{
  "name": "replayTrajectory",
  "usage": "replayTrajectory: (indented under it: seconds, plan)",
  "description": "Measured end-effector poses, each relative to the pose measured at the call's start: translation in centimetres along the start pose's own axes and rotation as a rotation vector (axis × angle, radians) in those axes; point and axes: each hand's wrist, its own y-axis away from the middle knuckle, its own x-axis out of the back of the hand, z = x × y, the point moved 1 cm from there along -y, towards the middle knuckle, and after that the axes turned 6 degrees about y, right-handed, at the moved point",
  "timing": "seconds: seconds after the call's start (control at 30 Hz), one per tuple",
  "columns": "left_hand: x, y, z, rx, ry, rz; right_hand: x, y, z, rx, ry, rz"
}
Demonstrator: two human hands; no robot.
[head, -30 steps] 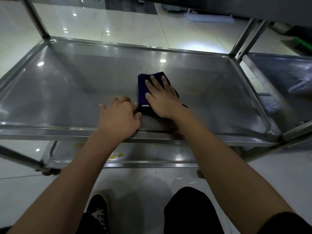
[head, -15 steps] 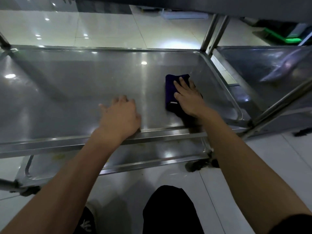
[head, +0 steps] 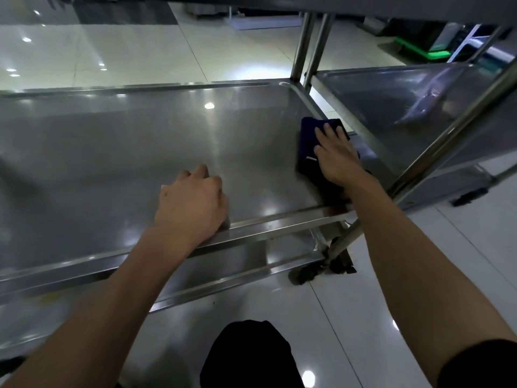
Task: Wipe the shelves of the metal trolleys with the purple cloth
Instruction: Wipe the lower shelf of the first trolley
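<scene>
R grip (head: 334,155) flat, fingers straight, pressing purple cloth (head: 306,147) underneath, shelf's (head: 140,152) right end.

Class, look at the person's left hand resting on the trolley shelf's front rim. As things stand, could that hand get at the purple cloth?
Probably yes. The left hand holds nothing, and bare shelf lies between it and the purple cloth. The right hand presses flat on the cloth, leaving only its left edge free.
</scene>
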Motion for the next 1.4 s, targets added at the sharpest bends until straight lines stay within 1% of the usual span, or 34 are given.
replayTrajectory:
  seconds: [0.13,0.27,0.33,0.4,0.47,0.53,0.6,0.67,0.77,0.97,1.07,1.13,1.23,1.4]
  plan:
    - [-0.3,0.1,-0.4,-0.025,0.019,0.038,-0.5,-0.7,0.6,-0.038,0.019,-0.093]
    - [0.2,0.5,-0.8,-0.062,0.023,0.044,-0.9,-0.8,-0.5,-0.012,0.02,-0.135]
    - [0.7,0.4,-1.1,-0.101,0.018,0.016,-1.0,-0.5,-1.6,0.019,0.038,-0.13]
    - [1.6,0.3,-2.2,-0.13,0.036,-0.044,-1.2,-0.1,-2.5,0.027,0.029,-0.085]
    - [2.7,0.5,-4.3,-0.096,0.034,-0.044,-1.3,0.0,-2.8,0.025,0.008,-0.057]
    - [3.5,1.2,-6.7,0.016,-0.005,0.009,-1.5,-0.2,-2.5,0.027,0.01,-0.047]
    - [3.5,2.0,-7.9,0.091,-0.026,-0.032,-1.8,-0.5,-2.4,0.018,0.025,-0.066]
    - [3.0,2.6,-8.2,0.094,-0.033,-0.068,-2.2,-0.9,-3.2,0.025,0.051,-0.117]
    - [2.8,2.8,-8.3,0.091,-0.035,-0.064,-2.7,-1.0,-6.8,0.076,0.049,-0.145]
    - [2.2,3.0,-8.8,0.079,-0.04,-0.025,-3.5,-0.2,-19.2,0.263,0.003,-0.159]
    - [2.1,3.2,-9.0,0.084,-0.027,-0.019,-3.9,0.2,-25.7,0.388,-0.029,-0.191]
    - [1.9,3.6,-9.2,0.104,-0.018,-0.003,-4.0,0.4,-28.9,0.46,-0.071,-0.221]
    - [1.7,4.1,-9.5,0.127,-0.006,0.002,-4.1,0.5,-30.4,0.49,-0.127,-0.243]
    - [2.1,4.7,-9.2,0.177,0.008,-0.026,-4.1,0.8,-29.8,0.512,-0.137,-0.239]
